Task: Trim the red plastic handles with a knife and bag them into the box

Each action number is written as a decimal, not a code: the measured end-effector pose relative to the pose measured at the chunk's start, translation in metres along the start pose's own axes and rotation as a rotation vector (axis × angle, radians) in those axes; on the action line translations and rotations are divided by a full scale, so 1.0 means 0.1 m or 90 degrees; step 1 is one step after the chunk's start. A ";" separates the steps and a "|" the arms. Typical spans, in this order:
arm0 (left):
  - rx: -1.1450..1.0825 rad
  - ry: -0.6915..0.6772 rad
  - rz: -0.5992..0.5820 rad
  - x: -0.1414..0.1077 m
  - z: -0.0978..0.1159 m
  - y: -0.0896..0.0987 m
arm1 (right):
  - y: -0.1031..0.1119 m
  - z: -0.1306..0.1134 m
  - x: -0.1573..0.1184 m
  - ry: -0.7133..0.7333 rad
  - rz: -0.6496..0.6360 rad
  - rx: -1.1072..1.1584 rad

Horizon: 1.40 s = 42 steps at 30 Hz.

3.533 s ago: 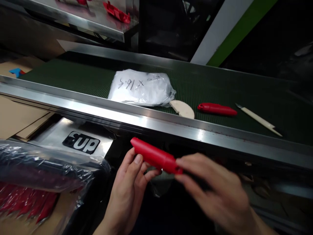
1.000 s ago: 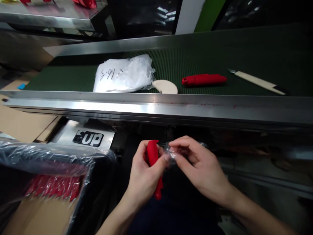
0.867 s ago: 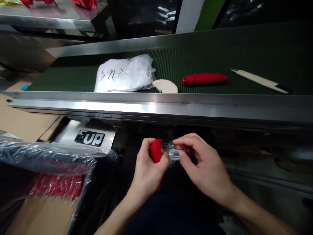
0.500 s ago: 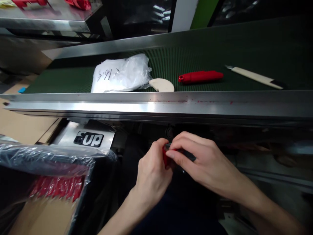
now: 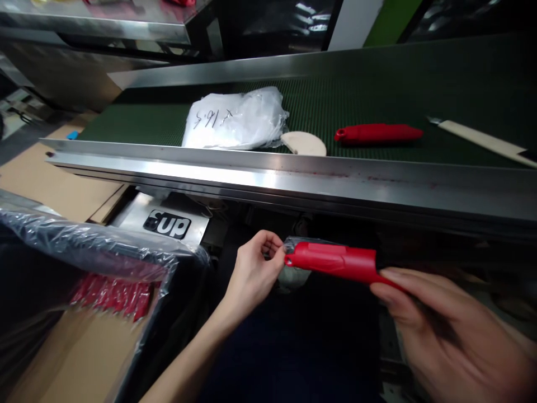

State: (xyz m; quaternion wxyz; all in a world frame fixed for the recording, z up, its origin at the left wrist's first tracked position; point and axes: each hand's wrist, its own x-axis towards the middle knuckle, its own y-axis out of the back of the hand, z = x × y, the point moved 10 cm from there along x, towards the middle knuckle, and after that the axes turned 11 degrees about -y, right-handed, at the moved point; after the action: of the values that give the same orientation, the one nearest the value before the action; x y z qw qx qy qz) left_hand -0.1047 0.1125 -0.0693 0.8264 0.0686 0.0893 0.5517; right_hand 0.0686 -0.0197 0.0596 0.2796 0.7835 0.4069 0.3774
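A red plastic part (image 5: 335,260) extends between my two hands below the conveyor's edge. My right hand (image 5: 453,324) pinches its thin right end between thumb and fingers. At its left end, my left hand (image 5: 255,266) holds the edge of a clear plastic bag (image 5: 296,277), thumb and forefinger together. The bag lies behind and below the red part, and how much of the part it covers is unclear. Another red part (image 5: 377,134) rests on the green belt, near a beige semicircular piece (image 5: 306,144).
The metal rail (image 5: 251,170) edges the green conveyor. On the belt lie a white plastic package (image 5: 235,120) and a pale-handled knife (image 5: 482,140). At lower left stands a plastic-lined box (image 5: 168,274) with several wrapped red parts (image 5: 113,294). A phone (image 5: 166,224) lies on a metal plate.
My right hand has moved right and nearer the camera, away from my left hand. The red part, mostly hidden before, now shows between them. The view has shifted, moving the belt's objects rightward.
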 end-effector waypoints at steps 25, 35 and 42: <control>-0.049 -0.073 0.013 -0.13 0.07 0.00 | -0.43 -0.38 -0.32 0.420 -0.195 -0.025; -0.139 0.003 0.058 -0.12 -0.12 -0.02 | -0.28 -0.40 -0.17 0.301 -0.025 -0.039; -0.106 -0.029 0.067 -0.12 -0.14 0.05 | -0.49 -0.45 -0.21 0.365 -0.188 0.037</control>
State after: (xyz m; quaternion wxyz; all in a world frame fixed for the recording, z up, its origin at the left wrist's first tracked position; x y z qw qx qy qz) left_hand -0.1167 0.1036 -0.0808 0.8009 0.0165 0.0206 0.5982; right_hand 0.0025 -0.0061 0.0408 0.1825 0.5852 0.5892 0.5264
